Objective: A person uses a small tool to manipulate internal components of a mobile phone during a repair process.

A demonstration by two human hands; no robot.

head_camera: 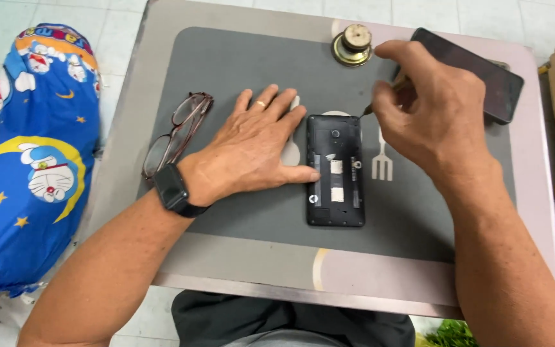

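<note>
Fingers of the left hand lie spread flat on the grey mat, gripping nothing, with the thumb pressed against the left edge of the opened black phone. That phone lies back-up near the mat's centre, its cover off and inner slots showing. At its upper right corner, the right hand has its fingers pinched closed around a thin tool, the tip touching the phone's top edge. Behind that hand a second dark phone rests at the table's far right. A round brass object stands at the mat's far edge, folded glasses lie just left of the left hand, and a blue cartoon-print pillow sits on the floor to the left.
</note>
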